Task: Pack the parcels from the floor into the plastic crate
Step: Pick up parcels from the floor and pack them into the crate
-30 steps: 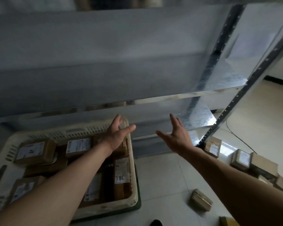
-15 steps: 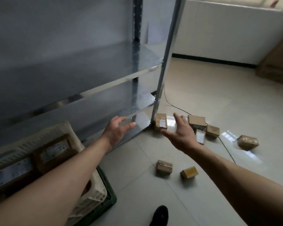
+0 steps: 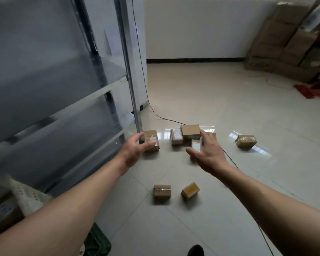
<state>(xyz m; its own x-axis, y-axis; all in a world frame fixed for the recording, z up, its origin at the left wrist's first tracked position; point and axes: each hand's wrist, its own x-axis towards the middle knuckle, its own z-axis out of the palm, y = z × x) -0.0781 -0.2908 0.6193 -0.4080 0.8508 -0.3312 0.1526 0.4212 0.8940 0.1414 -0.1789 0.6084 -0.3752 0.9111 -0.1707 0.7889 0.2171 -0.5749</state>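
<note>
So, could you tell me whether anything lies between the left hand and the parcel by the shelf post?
Nothing visible does. The left hand is open right in front of the parcel by the shelf post, with only bare floor around it. The right hand reaches toward a separate cluster of parcels.

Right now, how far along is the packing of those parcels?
Partly done. The crate at lower left holds at least one parcel, though it is mostly out of view. Both the left hand and right hand are empty, reaching toward the floor. About eight parcels remain there, including the one by the shelf post.
</note>
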